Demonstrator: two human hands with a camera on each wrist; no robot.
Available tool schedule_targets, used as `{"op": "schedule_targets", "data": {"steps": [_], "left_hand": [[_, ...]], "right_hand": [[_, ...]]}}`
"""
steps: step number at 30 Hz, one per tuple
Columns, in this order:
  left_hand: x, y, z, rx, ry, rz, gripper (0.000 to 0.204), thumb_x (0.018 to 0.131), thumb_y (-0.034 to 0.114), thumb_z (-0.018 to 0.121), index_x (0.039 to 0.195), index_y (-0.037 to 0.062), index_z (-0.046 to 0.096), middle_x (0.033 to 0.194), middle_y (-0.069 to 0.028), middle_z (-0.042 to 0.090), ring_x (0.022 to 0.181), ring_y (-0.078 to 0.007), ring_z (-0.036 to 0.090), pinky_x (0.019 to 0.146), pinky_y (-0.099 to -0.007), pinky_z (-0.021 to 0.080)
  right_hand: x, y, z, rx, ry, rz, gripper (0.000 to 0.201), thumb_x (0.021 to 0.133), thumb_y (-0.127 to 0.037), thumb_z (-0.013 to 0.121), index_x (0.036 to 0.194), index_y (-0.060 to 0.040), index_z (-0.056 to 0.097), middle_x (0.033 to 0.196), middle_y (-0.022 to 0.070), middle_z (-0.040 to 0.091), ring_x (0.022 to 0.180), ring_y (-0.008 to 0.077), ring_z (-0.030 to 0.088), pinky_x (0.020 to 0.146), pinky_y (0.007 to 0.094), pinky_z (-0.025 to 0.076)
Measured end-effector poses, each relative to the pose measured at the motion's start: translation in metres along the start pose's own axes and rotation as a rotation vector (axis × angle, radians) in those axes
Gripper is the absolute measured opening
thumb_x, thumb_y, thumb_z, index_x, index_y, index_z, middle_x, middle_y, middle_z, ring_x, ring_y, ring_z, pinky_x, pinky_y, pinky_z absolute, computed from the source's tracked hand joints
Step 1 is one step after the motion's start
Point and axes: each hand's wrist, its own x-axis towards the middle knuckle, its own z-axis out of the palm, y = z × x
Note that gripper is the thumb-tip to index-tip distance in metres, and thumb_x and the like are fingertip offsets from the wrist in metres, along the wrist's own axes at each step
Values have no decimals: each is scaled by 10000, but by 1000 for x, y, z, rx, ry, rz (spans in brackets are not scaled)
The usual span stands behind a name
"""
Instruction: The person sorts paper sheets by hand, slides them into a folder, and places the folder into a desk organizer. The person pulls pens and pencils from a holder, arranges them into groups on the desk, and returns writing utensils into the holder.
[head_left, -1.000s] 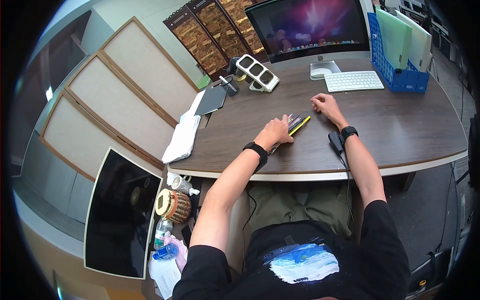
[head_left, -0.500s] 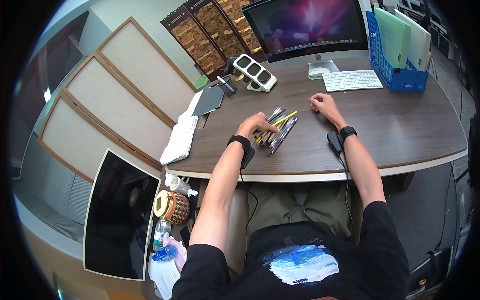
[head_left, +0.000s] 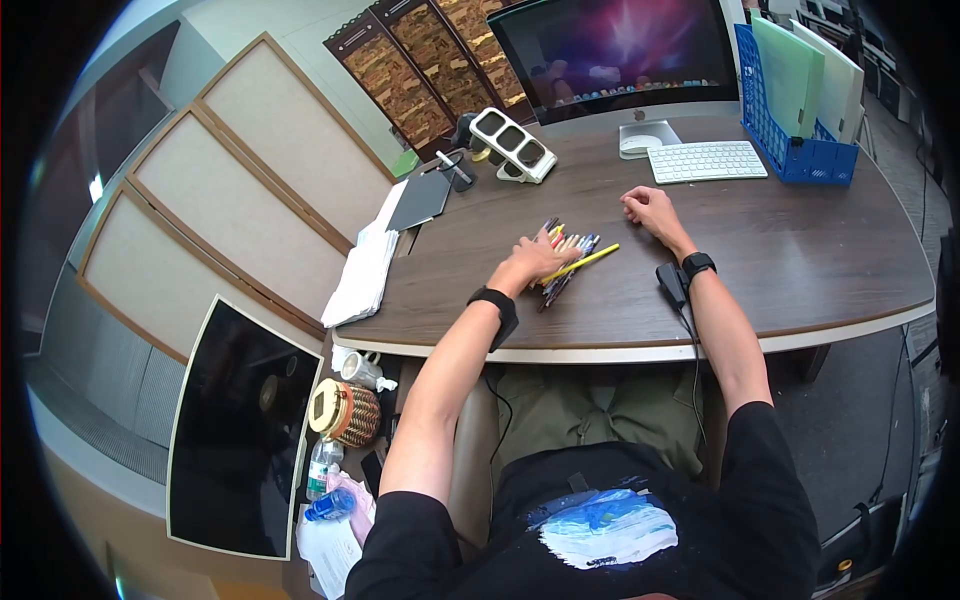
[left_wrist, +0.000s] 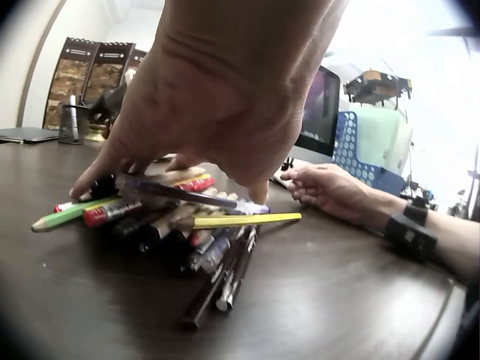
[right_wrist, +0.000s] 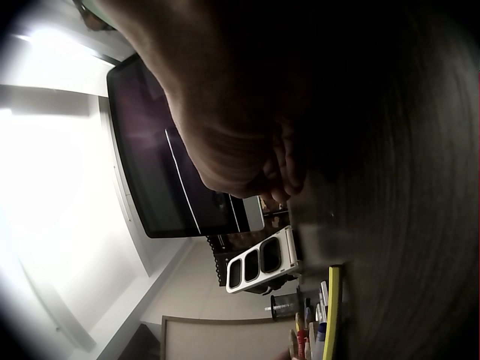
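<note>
On the counter (head_left: 800, 250), the left hand (head_left: 537, 262) is resting over pens and pencils (left_wrist: 210, 222), its grip wide and likely pinching none, maybe to stop rolling, while the right hand (head_left: 652, 212) is lying loosely curled, empty, farther right.

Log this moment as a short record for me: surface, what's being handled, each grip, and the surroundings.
Surface: dark wood-look desk
Handled: loose heap of pens and pencils
On the heap: yellow pencil, lying across it
Left grip: arched over the heap, touching it
Right grip: resting on the desk, fingers curled, nothing seen in it
Beyond the heap: dark pen cup, white holder with three openings, white keyboard, monitor, blue file rack
</note>
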Motion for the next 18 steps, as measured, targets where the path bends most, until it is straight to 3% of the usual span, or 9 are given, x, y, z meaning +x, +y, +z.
{"op": "schedule_targets", "data": {"steps": [1, 2, 5, 8, 12, 16, 18], "left_hand": [[-3, 3, 9, -8, 15, 11, 1312, 825, 954, 528, 1712, 63, 151, 1627, -383, 317, 1501, -568, 369, 1200, -661, 343], [-9, 8, 16, -8, 16, 12, 1312, 825, 954, 528, 1712, 63, 151, 1627, -383, 317, 1501, -568, 369, 1200, -661, 343], [-28, 20, 31, 50, 173, 32, 1341, 817, 989, 473, 1721, 71, 102, 1572, -395, 359, 1483, -567, 379, 1094, -843, 282], [-42, 29, 37, 88, 212, 55, 1320, 821, 966, 509, 1714, 69, 135, 1537, -368, 410, 1465, -560, 392, 1081, -851, 280], [-50, 30, 35, 84, 184, 129, 1415, 732, 1013, 550, 1717, 82, 142, 1550, -381, 392, 1464, -572, 385, 1081, -855, 262], [-51, 34, 24, -29, 80, 86, 1456, 723, 1020, 549, 1732, 90, 62, 1608, -427, 297, 1517, -609, 293, 1138, -827, 229], [-56, 44, 15, -91, 32, 66, 1441, 710, 1012, 574, 1740, 147, 59, 1632, -434, 251, 1527, -624, 256, 1135, -841, 210]], "right_hand": [[0, 0, 0, -4, 2, 3, 254, 1002, -189, 659, 1110, 12, 770, 870, 60, 763, 780, 117, 709, 751, 282, 587], [1, 0, -1, -7, 7, 5, 254, 1001, -189, 661, 1111, 12, 770, 869, 60, 762, 780, 117, 709, 751, 283, 587], [0, -1, 0, -2, 4, -2, 222, 1020, -166, 661, 1113, 8, 763, 867, 47, 740, 756, 100, 672, 715, 266, 568], [1, 0, 1, 11, -2, -6, 218, 1021, -164, 659, 1109, 8, 761, 867, 44, 739, 755, 99, 672, 715, 263, 568], [4, 6, 0, 33, 6, -10, 241, 1000, -183, 666, 1100, 9, 771, 862, 63, 763, 759, 120, 709, 737, 284, 589], [3, 5, 1, 28, 4, -11, 237, 999, -181, 666, 1091, 11, 770, 859, 66, 763, 753, 120, 709, 730, 283, 588], [5, 7, 0, 30, 10, -8, 236, 998, -179, 666, 1091, 12, 769, 856, 67, 762, 750, 120, 709, 728, 283, 587]]}}
